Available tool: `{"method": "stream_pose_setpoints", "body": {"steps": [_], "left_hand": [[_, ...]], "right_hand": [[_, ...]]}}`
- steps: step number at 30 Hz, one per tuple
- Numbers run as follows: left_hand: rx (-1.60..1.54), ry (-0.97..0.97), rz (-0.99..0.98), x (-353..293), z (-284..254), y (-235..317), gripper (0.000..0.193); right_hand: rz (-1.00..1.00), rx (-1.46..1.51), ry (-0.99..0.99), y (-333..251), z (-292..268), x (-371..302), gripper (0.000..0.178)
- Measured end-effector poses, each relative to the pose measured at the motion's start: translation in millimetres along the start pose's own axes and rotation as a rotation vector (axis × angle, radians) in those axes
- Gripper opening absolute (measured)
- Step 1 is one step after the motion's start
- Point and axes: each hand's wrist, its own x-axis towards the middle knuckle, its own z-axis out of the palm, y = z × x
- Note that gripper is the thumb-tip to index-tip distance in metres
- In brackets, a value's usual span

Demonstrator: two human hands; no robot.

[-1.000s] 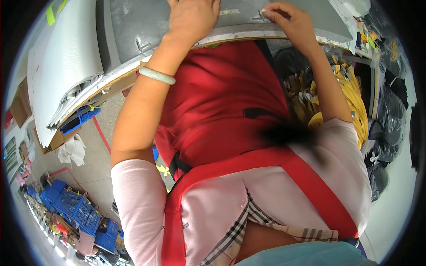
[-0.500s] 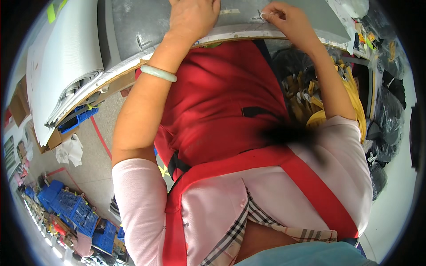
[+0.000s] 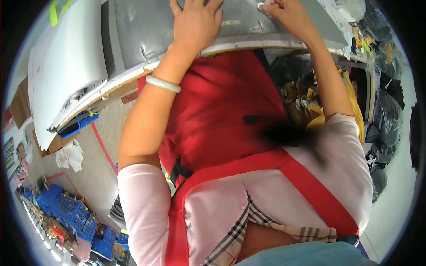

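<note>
My left hand (image 3: 196,24) lies flat with fingers spread on a grey sheet (image 3: 146,31) that covers the worktable at the top of the view. A pale green bangle (image 3: 163,84) sits on that wrist. My right hand (image 3: 286,12) is at the far top, fingers pinched on a small white piece (image 3: 262,6) on the same grey sheet. My red apron (image 3: 222,115) and pink sleeves fill the middle of the picture.
A stack of white sheets (image 3: 66,75) lies on the table's left end. Blue crates (image 3: 71,213) stand on the floor at lower left, with crumpled white paper (image 3: 71,155) nearby. Black bags (image 3: 386,111) and yellow items (image 3: 306,106) crowd the right side.
Both hands stay on the grey sheet. The right hand's fingers have shifted slightly at the small white piece.
</note>
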Motion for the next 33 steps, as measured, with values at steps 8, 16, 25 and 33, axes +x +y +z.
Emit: {"method": "stream_pose_setpoints", "body": {"steps": [8,16,25,33], "left_hand": [[0.03,-0.044,-0.021,0.8,7.5,-0.9,0.034],[0.017,-0.06,-0.049,-0.1,5.3,-0.7,0.034],[-0.001,-0.054,-0.059,0.9,6.2,0.3,0.034],[0.0,-0.057,-0.051,0.4,6.2,-1.0,0.033]], "right_hand": [[-0.244,-0.134,0.258,37.2,14.8,111.4,0.021],[-0.472,-0.33,0.211,36.7,23.7,153.6,0.017],[-0.416,-0.442,0.204,44.9,20.2,174.0,0.011],[-0.243,-0.221,0.345,57.1,30.1,180.4,0.015]]}}
